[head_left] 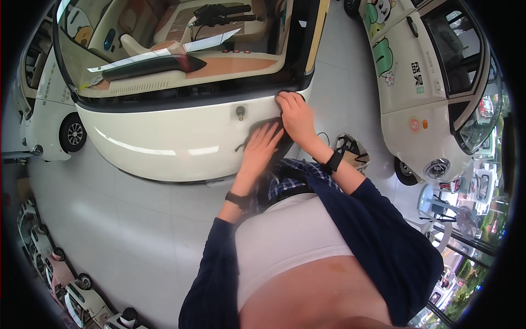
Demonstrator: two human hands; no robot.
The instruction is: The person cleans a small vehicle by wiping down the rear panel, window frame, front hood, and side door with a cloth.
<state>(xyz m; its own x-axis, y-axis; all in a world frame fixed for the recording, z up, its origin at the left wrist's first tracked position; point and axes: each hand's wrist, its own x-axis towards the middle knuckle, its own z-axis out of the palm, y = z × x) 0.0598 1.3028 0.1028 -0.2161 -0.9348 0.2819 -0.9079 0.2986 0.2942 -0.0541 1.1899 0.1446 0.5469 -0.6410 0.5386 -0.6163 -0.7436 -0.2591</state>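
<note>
A small white vehicle [164, 134] stands in front of me, its curved front panel facing me. My left hand [263, 143] lies on the panel's right part with fingers stretched and spread, over a dark recess or dark piece [286, 141] that it partly hides. Just above and to the right, my right hand [296, 116] has its fingers bent against the corner, by the end of the black trim [230, 103] below the windscreen area. What its fingertips hold, if anything, is hidden. A short metal stub [240, 113] sticks out of the panel left of my hands.
Inside the vehicle, a black handlebar [222, 15] lies on a brown seat, beyond a beige dashboard [241, 64]. A second white vehicle [408, 115] with cartoon pictures stands at right. A bag [353, 151] sits on the grey floor [126, 219] beside me. More vehicles [87, 296] line the lower left.
</note>
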